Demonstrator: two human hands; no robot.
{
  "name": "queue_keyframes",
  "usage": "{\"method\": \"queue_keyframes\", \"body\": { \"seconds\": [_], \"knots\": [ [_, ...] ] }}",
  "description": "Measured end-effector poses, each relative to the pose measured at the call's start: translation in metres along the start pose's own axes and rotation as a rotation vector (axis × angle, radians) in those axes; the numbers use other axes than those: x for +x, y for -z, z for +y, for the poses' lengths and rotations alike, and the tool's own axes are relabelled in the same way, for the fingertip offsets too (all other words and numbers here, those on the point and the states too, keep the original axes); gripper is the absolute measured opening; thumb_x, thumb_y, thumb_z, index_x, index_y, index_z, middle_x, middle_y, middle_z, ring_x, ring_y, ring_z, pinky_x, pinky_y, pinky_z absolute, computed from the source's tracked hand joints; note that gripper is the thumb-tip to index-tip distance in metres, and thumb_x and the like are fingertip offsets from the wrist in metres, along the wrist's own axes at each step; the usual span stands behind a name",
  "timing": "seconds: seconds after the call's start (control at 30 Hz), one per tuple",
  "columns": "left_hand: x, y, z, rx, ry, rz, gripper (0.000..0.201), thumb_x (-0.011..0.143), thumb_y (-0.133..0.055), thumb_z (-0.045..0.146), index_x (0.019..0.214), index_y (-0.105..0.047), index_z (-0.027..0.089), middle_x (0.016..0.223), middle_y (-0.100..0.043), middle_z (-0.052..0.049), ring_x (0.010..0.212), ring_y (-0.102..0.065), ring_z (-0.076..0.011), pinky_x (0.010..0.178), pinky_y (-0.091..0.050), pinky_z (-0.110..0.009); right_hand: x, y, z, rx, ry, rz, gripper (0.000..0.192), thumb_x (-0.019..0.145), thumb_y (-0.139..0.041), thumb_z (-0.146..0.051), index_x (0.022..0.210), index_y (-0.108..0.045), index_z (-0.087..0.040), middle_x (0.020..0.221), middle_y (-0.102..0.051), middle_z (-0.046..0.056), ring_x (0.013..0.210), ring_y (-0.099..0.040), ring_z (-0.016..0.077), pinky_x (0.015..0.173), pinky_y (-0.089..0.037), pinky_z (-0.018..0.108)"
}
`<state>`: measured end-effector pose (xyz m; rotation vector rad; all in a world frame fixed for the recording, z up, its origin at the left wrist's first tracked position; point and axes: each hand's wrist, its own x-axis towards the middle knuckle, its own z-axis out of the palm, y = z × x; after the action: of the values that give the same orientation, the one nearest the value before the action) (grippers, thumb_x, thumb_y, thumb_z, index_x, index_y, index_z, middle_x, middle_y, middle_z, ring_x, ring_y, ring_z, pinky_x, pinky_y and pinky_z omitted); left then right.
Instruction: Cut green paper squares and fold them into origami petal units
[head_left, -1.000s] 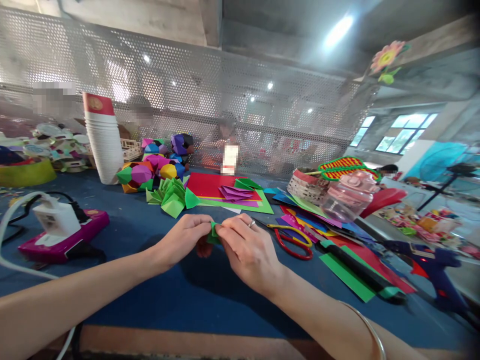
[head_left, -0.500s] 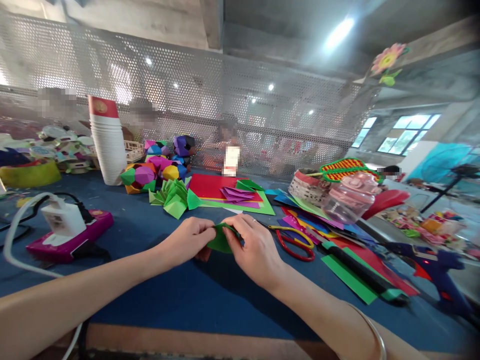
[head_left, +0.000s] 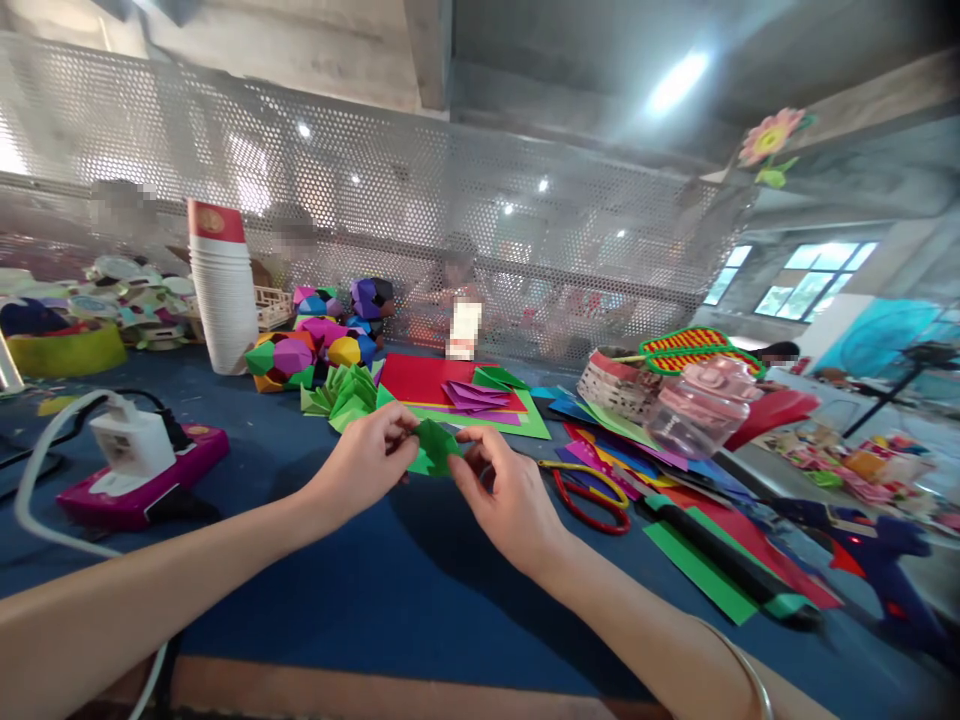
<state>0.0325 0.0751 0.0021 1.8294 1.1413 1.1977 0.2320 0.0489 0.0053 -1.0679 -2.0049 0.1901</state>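
A small folded piece of green paper [head_left: 433, 446] is held above the blue table [head_left: 360, 590], pinched from both sides. My left hand [head_left: 367, 462] grips its left edge with thumb and fingers. My right hand [head_left: 506, 495] holds its right side, a ring on one finger and a bangle on the wrist. Just beyond the hands lies a pile of folded green paper units [head_left: 346, 393], and behind that a stack of red, green and purple sheets [head_left: 457, 392].
Red-handled scissors [head_left: 589, 490] lie right of my right hand beside loose coloured sheets [head_left: 697, 560]. A blue glue gun [head_left: 889, 560] lies far right, a white plug on a magenta power strip [head_left: 139, 465] at left. A stack of paper cups [head_left: 223, 295], paper balls [head_left: 319, 335] and a clear jar [head_left: 701, 405] stand behind.
Both hands have lifted the green paper off the table and moved it slightly away from me. The piece now looks more folded and bunched than the flatter shape half a second ago.
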Motion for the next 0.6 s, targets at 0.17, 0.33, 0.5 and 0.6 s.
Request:
{"method": "queue_keyframes", "body": {
  "seconds": [0.17,0.33,0.5,0.6],
  "knots": [
    [0.0022,0.0014,-0.0012,-0.015,-0.01,0.036,0.01,0.083,-0.058,0.029,0.086,-0.05,0.023,0.061,-0.052,0.008,0.053,-0.061,-0.0132,0.053,-0.061,-0.026,0.0024,0.001,0.0012,-0.102,-0.091,-0.017,0.021,0.099,-0.056,-0.036,0.083,-0.058,-0.023,0.068,-0.067,-0.001,0.059,-0.061,0.0161,0.056,-0.038,0.026],
    [0.0009,0.0005,-0.0015,0.0,-0.028,0.051,0.011,0.082,-0.057,0.029,0.085,-0.048,0.023,0.061,-0.052,0.007,0.052,-0.061,-0.0134,0.051,-0.061,-0.027,0.0027,0.0008,0.0025,-0.162,-0.123,-0.021,0.034,0.099,-0.055,-0.04,0.07,-0.052,-0.023,0.061,-0.058,-0.002,0.053,-0.051,0.0144,0.055,-0.029,0.027],
    [0.0033,0.0009,-0.0041,0.023,-0.06,0.06,0.008,0.083,-0.053,0.028,0.084,-0.046,0.024,0.061,-0.05,0.008,0.051,-0.06,-0.0135,0.051,-0.062,-0.029,0.0019,0.0004,0.0023,-0.184,-0.116,-0.053,0.028,0.099,-0.052,-0.035,0.075,-0.056,-0.023,0.066,-0.061,-0.001,0.058,-0.054,0.0153,0.058,-0.031,0.027],
    [0.0045,0.0017,-0.0053,0.045,-0.091,0.062,0.005,0.083,-0.051,0.026,0.084,-0.046,0.024,0.06,-0.048,0.009,0.049,-0.058,-0.0133,0.05,-0.06,-0.028,0.0024,0.0007,0.004,-0.205,-0.096,-0.059,0.018,0.097,-0.053,-0.027,0.081,-0.06,-0.022,0.071,-0.065,0.0,0.066,-0.059,0.0172,0.063,-0.035,0.028]
  ]
}}
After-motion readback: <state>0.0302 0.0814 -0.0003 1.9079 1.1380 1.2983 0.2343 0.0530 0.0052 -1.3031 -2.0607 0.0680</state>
